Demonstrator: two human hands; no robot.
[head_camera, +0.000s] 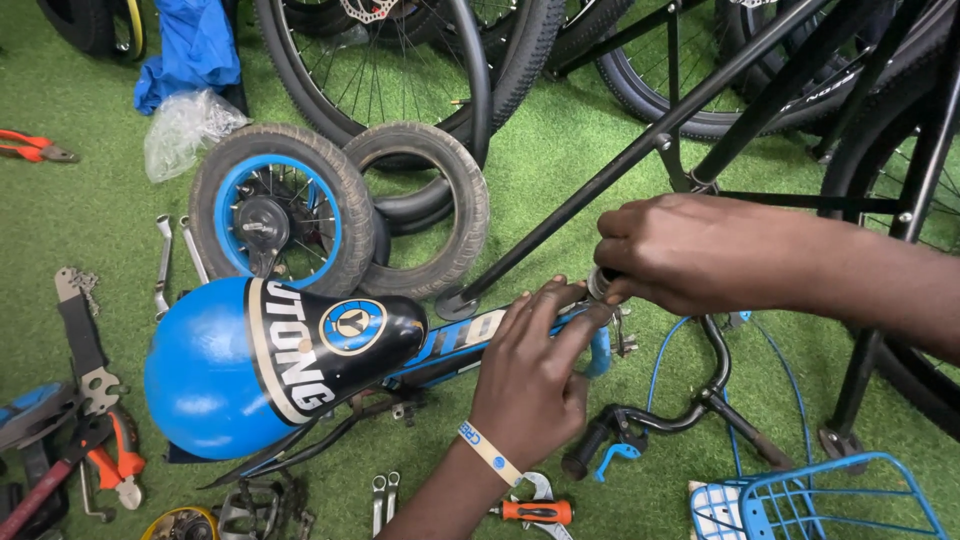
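A small blue bicycle frame (455, 355) lies on green artificial turf, with a blue and black saddle (270, 360) towards me. My left hand (535, 365), a white wristband on its wrist, grips the front end of the frame at the head tube. My right hand (690, 250) is closed over a small metal ring part (600, 285) at the top of that tube. Black handlebars (670, 415) with blue brake cables lie just to the right of the frame.
A small blue-rimmed wheel (275, 215) and a loose tyre (430, 210) lie behind the saddle. Spanners (165, 265), pliers (35, 148), a screwdriver (535, 512) and other tools are scattered on the turf. A blue wire basket (830, 500) sits bottom right; a black stand (640, 150) and large wheels stand behind.
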